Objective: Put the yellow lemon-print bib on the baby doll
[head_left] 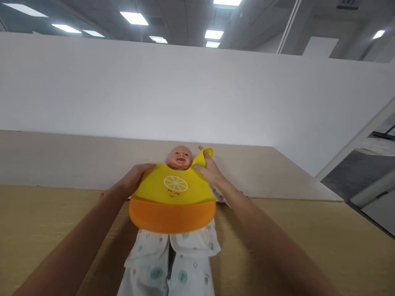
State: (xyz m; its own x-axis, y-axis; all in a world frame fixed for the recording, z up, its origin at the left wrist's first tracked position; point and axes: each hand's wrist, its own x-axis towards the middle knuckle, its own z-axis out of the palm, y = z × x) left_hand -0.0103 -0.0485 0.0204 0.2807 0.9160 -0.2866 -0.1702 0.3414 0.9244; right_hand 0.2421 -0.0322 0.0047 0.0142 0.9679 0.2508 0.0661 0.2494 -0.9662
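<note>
A baby doll (180, 158) in white printed clothes (188, 271) lies face up, its head towards the far side. Over its chest is a yellow silicone bib (154, 183) with a lemon-slice print and an orange catch pocket (172, 216) along the bottom. My left hand (135, 177) grips the bib's upper left edge, thumb on top. My right hand (210, 167) pinches the bib at its upper right, where the neck strap (209, 152) stands up past the fingers. Most of the doll's torso and arms are hidden beneath the bib and my hands.
Beneath the doll is a wooden tabletop (55, 230). A pale raised board (77, 158) runs along its back, with a white partition (197, 92) behind. The table's right edge drops off near a doorway or gap (361, 172).
</note>
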